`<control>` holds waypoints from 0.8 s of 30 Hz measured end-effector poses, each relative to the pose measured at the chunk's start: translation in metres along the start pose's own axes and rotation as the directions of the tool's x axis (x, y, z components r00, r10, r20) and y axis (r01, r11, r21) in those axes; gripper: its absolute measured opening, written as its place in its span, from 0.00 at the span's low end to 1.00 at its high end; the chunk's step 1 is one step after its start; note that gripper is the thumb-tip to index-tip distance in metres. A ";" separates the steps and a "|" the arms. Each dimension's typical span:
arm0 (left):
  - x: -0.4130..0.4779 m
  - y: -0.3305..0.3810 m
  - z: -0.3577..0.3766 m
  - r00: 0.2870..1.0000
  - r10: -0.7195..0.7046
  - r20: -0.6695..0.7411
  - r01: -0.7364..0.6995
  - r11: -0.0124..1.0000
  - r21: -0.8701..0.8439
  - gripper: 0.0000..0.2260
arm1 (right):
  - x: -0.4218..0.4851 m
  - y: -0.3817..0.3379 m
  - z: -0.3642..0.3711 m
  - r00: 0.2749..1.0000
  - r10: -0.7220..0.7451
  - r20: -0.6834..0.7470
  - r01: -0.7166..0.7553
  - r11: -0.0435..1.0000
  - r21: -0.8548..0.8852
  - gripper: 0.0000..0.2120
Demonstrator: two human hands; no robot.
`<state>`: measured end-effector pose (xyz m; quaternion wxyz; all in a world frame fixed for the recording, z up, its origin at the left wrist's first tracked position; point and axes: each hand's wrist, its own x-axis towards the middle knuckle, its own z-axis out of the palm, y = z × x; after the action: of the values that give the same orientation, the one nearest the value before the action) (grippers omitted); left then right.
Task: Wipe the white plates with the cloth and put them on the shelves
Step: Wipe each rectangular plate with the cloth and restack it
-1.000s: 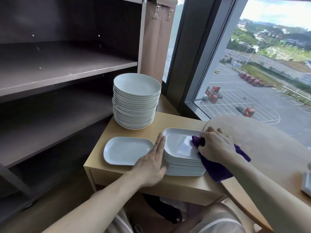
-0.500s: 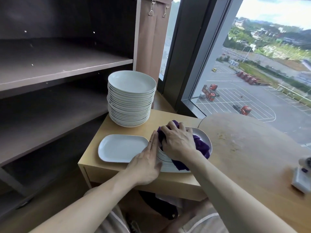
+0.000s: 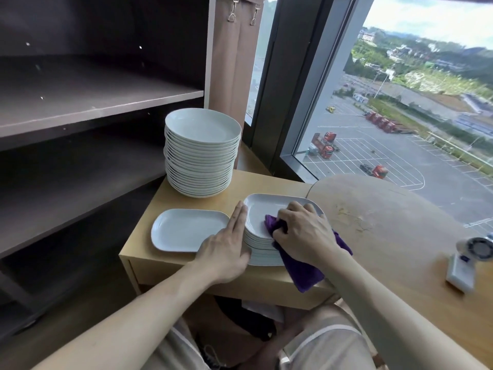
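A stack of white rectangular plates (image 3: 264, 206) sits on a small wooden cabinet (image 3: 256, 182). My right hand (image 3: 304, 233) grips a purple cloth (image 3: 304, 273) and presses it on the top plate's near right part. With fingers straight, my left hand (image 3: 226, 249) rests flat against the stack's left side. One single rectangular plate (image 3: 186, 228) lies to the left of the stack. A tall stack of round white plates (image 3: 201, 153) stands behind it. Dark shelves (image 3: 80, 102) fill the left side.
A round wooden table (image 3: 394, 225) adjoins the cabinet on the right, with a small white device (image 3: 465, 265) near its right edge. A brown curtain (image 3: 234, 62) and a large window (image 3: 400, 102) stand behind. My knees show below the cabinet.
My right hand swept the cloth from the plate's right side to its left, then back toward the near right. The left hand stayed against the stack.
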<state>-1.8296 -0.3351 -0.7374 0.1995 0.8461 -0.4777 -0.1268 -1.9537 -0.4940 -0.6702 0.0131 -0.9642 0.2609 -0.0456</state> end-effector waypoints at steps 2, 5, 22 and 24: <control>0.001 -0.001 0.000 1.000 0.020 0.000 -0.019 0.999 -0.040 0.44 | -0.002 0.018 -0.002 0.999 0.052 -0.002 -0.052 0.998 -0.033 0.06; 0.005 -0.005 -0.002 0.998 0.059 0.017 -0.056 0.990 -0.130 0.42 | 0.002 0.039 -0.003 0.996 0.080 -0.041 -0.086 0.982 -0.168 0.06; 0.002 -0.008 -0.006 0.997 0.067 -0.028 -0.072 0.971 -0.230 0.53 | 0.059 -0.002 0.014 0.992 0.121 -0.038 -0.124 0.989 -0.077 0.16; 0.001 -0.007 -0.006 0.997 0.067 -0.044 -0.076 0.970 -0.229 0.54 | 0.056 -0.015 0.015 0.996 0.079 -0.046 -0.082 0.994 -0.066 0.17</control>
<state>-1.8210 -0.3318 -0.7355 0.3095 0.8016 -0.4862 -0.1590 -1.8966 -0.5099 -0.6794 -0.0233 -0.9516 0.3012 -0.0570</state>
